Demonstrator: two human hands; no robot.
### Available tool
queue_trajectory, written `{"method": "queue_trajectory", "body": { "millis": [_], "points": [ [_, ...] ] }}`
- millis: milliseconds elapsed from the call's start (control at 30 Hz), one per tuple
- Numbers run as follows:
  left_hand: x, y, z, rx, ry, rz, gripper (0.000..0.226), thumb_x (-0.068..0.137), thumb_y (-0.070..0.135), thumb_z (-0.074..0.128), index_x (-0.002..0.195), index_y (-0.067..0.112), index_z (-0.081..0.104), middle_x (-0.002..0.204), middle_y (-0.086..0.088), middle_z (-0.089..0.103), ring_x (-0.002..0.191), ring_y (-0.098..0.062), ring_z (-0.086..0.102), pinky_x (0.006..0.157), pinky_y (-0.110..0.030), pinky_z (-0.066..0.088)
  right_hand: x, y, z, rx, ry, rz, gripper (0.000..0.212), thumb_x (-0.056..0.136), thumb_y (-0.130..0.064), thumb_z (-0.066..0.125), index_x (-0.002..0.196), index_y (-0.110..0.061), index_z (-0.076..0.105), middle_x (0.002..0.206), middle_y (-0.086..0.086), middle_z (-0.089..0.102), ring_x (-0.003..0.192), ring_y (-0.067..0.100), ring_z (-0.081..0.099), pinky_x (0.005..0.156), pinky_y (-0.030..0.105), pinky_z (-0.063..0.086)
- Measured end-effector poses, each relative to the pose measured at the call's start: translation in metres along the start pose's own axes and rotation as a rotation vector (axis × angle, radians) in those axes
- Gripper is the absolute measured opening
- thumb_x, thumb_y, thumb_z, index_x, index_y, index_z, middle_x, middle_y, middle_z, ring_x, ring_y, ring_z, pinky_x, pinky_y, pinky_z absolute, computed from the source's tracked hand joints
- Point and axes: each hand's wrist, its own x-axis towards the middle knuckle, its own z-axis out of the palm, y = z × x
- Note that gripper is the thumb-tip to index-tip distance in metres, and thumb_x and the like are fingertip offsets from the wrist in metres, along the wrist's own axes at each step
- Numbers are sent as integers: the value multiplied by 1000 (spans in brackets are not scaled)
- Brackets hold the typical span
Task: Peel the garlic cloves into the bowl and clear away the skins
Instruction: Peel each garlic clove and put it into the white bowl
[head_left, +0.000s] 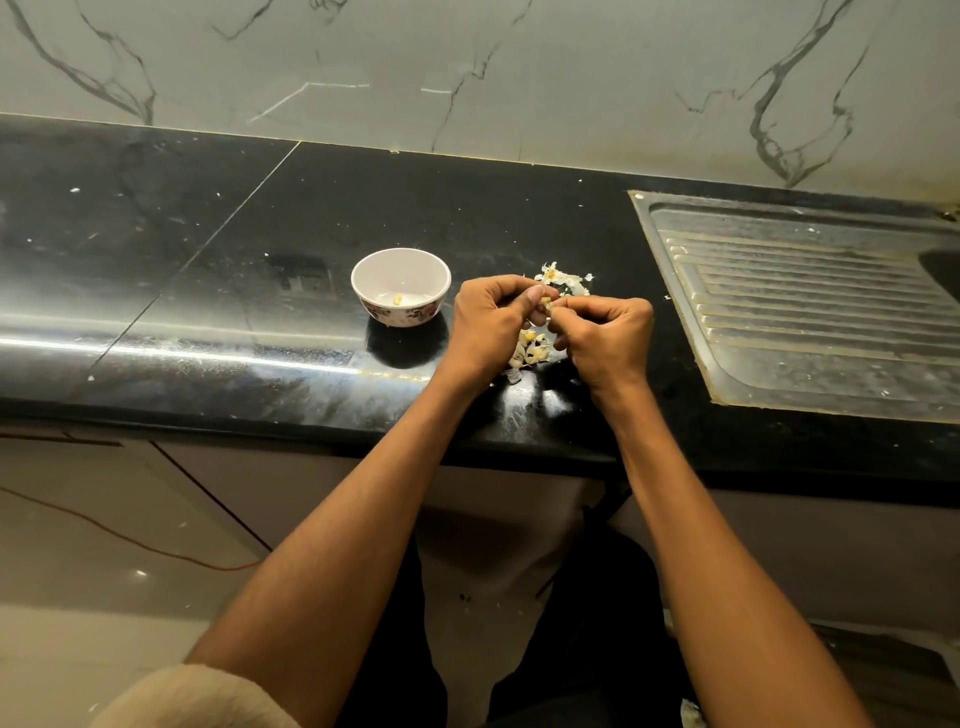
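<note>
Between both hands' pinching grips, left hand (491, 322) and right hand (605, 332), sits the garlic clove (546, 301).

Bare forearms, no rings or watch visible. Cream sleeve (197, 696) bunched at left elbow; dark trousers (587, 623).

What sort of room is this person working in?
Most likely a home kitchen. A black stone counter runs below a marbled wall, with a steel sink drainboard set into it on the right, and a small bowl sits beside garlic skins.
</note>
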Motion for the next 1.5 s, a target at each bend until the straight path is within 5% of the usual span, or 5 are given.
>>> {"method": "queue_trajectory", "body": {
  "millis": [167,467,733,1233,1500],
  "points": [
    [1,-1,1,8,26,-11,17,99,3,61,98,-3,77,79,-4,74,66,-5,62,66,-20,52,1,3,0,-16,24,16,18,78,2,75,73,-15,80,62,2,74,46,12,63,50,27,51],
    [2,-2,3,25,78,-43,15,99,5,64,99,-5,75,77,-4,72,63,1,63,66,-17,51,2,8,0,-123,72,-98,12,80,-6,74,82,-15,81,72,-1,76,62,18,72,60,32,59],
    [2,-2,2,113,108,-2,12,95,7,68,97,4,80,85,-4,78,71,-5,71,74,-26,59,-4,4,4,-315,75,-342,7,79,-13,77,85,-10,81,82,-3,75,67,7,69,62,18,54],
    [0,-3,3,43,138,-56,10,88,15,79,88,5,80,78,-6,78,78,-31,76,78,-50,63,-6,1,5,-383,42,-363,6,79,-11,76,79,-10,81,71,0,74,58,9,66,57,22,53],
    [0,-3,3,70,109,-51,6,87,12,79,86,6,80,78,-7,78,79,-34,76,77,-53,63,-6,0,5,-410,24,-345,11,79,-9,76,68,-11,79,56,-2,69,57,11,64,51,12,45]
  ]
}}
